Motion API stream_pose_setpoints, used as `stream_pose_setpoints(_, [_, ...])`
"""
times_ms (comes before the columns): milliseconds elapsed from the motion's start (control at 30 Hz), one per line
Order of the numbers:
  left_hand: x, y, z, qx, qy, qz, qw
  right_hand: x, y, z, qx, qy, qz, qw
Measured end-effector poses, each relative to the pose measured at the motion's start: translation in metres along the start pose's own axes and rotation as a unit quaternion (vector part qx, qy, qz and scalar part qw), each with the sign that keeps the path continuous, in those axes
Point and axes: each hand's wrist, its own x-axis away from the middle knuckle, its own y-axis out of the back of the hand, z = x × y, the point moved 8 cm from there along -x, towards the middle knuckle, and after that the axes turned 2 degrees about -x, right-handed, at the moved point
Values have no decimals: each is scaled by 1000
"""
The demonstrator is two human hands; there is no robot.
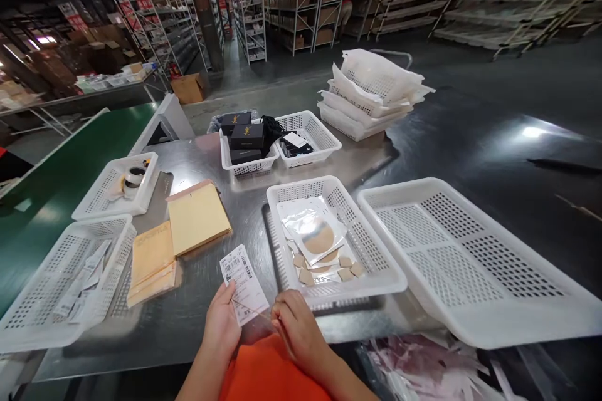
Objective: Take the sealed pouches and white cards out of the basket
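My left hand is closed on white printed labels with barcodes, the thumb lying over their left edge. A thin tan band, which looks like a rubber band, crosses the lower part of the labels toward my right hand. That hand's fingers are curled together and pinch the band's end, which is partly hidden. Just beyond my right hand stands a white basket holding clear flat packets and several small tan squares. Left of the labels lie yellow padded envelopes and a smaller stack of envelopes.
At left, one white basket holds slips and another holds tape rolls. Black boxes fill a basket at the back. A large basket stands right, stacked baskets behind. A green conveyor runs along the left.
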Motion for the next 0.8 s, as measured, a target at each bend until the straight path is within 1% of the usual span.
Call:
stream_pose_setpoints(133, [-2, 0, 5, 21, 11, 14, 1000, -8, 8, 13, -45, 28, -25, 998])
stream_pose_setpoints(267, [0, -2, 9, 25, 13, 54, 998, -16, 17, 25, -53, 63, -54, 995])
stream_pose_setpoints(333, [3, -3, 7, 14, 8, 57, 998, -19, 19, 25, -52, 61, -67, 995])
stream_pose_setpoints(400, [6, -3, 4, -5, -6, 55, 998, -19, 22, 21, -68, 45, -82, 993])
stream_pose_setpoints(500, [9, -8, -2, -14, -30, 76, 997, -16, 22, 9, -140, -20, -86, 986])
stream_pose_setpoints(567, [12, -12, -7, -18, -47, 101, 994, -11, 17, -2, -216, -90, -79, 969])
stream_pose_setpoints(633, [15, -14, -11, -46, -67, 119, 990, -6, 11, -13, -291, -163, -74, 940])
stream_pose_setpoints(700, [20, -17, -15, -88, -91, 131, 983, -2, 5, -22, -354, -230, -75, 904])
stream_pose_setpoints(767, [24, -20, -18, -119, -111, 143, 976, -1, -2, -27, -404, -282, -65, 868])
stream_pose_setpoints(800, [26, -22, -19, -127, -119, 149, 973, -2, -4, -28, -422, -298, -56, 855])
